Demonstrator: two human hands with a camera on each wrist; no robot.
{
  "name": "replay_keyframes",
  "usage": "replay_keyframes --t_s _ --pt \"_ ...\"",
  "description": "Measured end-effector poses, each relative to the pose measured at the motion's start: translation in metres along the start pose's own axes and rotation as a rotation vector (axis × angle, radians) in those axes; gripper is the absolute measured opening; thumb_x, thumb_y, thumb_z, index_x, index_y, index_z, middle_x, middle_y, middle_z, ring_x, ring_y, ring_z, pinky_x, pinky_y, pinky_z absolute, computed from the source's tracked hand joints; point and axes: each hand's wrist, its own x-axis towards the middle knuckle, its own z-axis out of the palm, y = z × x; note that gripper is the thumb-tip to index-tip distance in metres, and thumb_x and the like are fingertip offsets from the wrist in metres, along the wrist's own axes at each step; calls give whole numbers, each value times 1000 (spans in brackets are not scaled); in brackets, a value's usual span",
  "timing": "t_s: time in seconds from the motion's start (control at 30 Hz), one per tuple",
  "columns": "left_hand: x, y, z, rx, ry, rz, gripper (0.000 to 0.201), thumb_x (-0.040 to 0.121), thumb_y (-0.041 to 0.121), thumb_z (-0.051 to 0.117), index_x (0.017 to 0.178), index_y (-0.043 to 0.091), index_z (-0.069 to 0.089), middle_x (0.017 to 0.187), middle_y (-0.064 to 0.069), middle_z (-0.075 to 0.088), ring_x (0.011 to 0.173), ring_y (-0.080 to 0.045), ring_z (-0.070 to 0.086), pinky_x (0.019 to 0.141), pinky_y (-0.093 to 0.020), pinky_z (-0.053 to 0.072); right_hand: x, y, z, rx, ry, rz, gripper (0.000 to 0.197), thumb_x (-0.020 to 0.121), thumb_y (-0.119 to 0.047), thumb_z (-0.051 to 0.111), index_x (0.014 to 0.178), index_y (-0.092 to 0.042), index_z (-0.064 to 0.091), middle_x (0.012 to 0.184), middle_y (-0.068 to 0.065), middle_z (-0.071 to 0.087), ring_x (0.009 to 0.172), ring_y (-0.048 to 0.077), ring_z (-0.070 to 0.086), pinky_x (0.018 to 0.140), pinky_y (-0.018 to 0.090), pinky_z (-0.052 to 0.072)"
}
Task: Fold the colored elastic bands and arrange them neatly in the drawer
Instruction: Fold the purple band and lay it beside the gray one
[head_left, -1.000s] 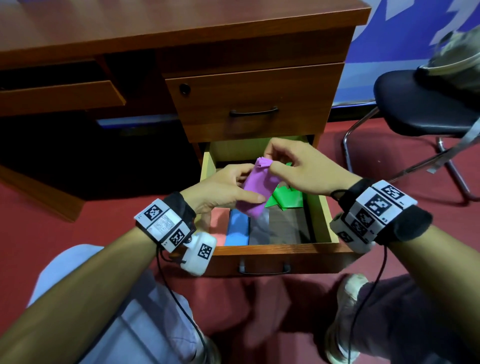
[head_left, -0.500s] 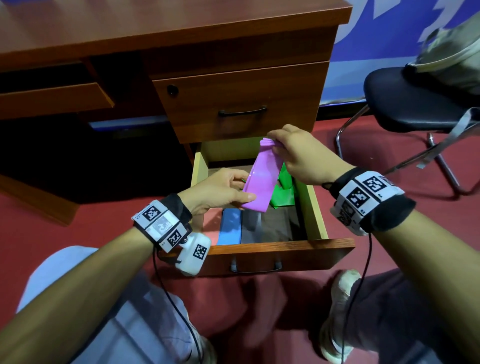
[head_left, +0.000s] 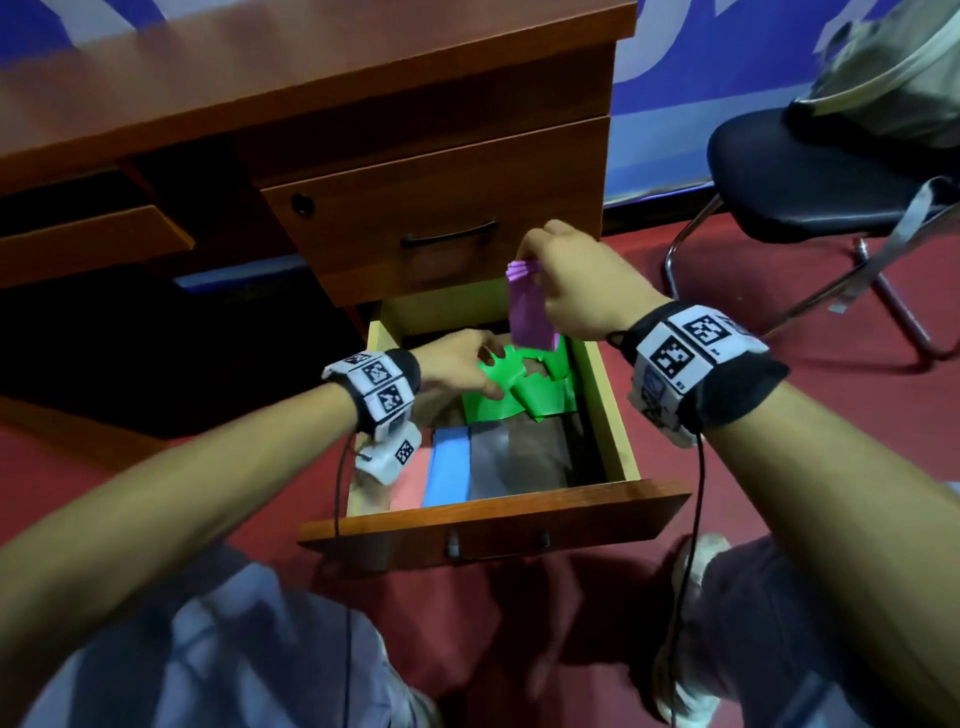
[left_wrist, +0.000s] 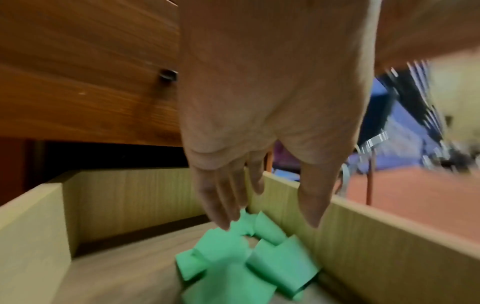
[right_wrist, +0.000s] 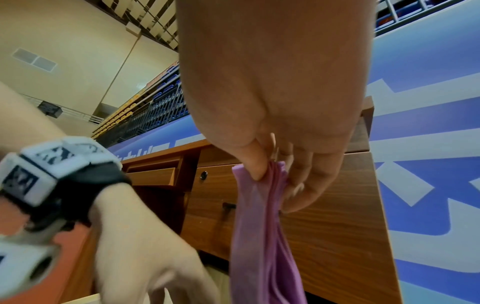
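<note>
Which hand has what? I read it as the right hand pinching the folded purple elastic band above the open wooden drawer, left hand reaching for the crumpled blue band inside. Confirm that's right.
One detail is wrong: the crumpled band under the left hand is green, not blue, as the left wrist view shows. The right hand does pinch the folded purple elastic band above the open wooden drawer.

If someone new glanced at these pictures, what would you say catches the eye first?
Probably the purple band, pinched at its top by the right hand and hanging above the open drawer. Next, the crumpled green band at the back of that drawer, with the left hand reaching down to it, fingers extended. A flat blue band lies near the drawer front.
</note>
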Motion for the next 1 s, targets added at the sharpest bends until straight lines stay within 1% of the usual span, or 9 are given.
replay_keyframes --t_s 0.1,0.2,0.37,0.47,0.53,0.67,0.77,0.9,1.0 --pt "33 -3 12 618 -106 309 84 79 8 76 154 15 39 154 -12 43 134 -31 48 102 -41 48 4 10 -8 -20 62 98 30 85 -11 53 115 -10 57 115 14 52 101 43 61 84 50 51" --pt "59 -8 24 1224 -246 616 94 91 7 58 163 32 3 172 -2 1 152 -28 26 117 -46 31 9 19 -14 22 116 159 29 87 -12 50 114 -9 60 115 14 53 102 41 60 86 48 51" --pt "93 -19 38 1531 -383 856 84 103 8 38 158 37 -18 171 -2 -13 157 -30 9 122 -50 24 19 33 -20 89 74 234 36 82 -4 53 117 -9 63 120 16 60 109 38 60 91 48 53" --pt "104 -17 39 1603 -431 860 86 98 15 44 161 30 -12 171 -9 -6 156 -31 14 117 -50 32 22 34 -21 128 64 264 37 82 -6 53 116 -12 64 120 16 62 109 38 62 91 47 54" --pt "106 -14 44 1629 -446 894 82 92 6 45 162 22 4 164 -17 18 145 -33 33 101 -48 46 21 32 -20 138 76 264 35 81 -12 51 114 -13 64 118 16 62 108 38 62 91 46 53" --pt "106 -31 47 1546 -335 1087 49 84 -3 57 130 12 47 113 -17 58 99 -36 64 57 -41 52 25 30 -16 130 115 260 31 83 -10 51 112 -10 62 118 15 59 107 39 60 92 45 51" --pt "112 -57 37 1424 -245 912 35 82 3 54 116 11 59 98 -16 66 77 -34 69 45 -36 48 29 29 -16 142 109 259 33 83 -8 51 115 -10 61 120 14 59 108 38 60 89 44 52" --pt "98 -40 11 1229 -94 267 35 101 12 49 136 11 50 126 -14 57 106 -34 64 73 -41 54 31 27 -13 135 84 255 34 84 -9 51 117 -10 61 121 15 60 110 39 59 90 45 52" --pt "96 -38 1 1028 -23 -111 54 89 10 71 139 9 47 133 -14 53 121 -36 59 89 -45 52 31 25 -11 138 56 257 35 83 -11 52 116 -12 62 120 14 60 109 38 60 90 46 53"
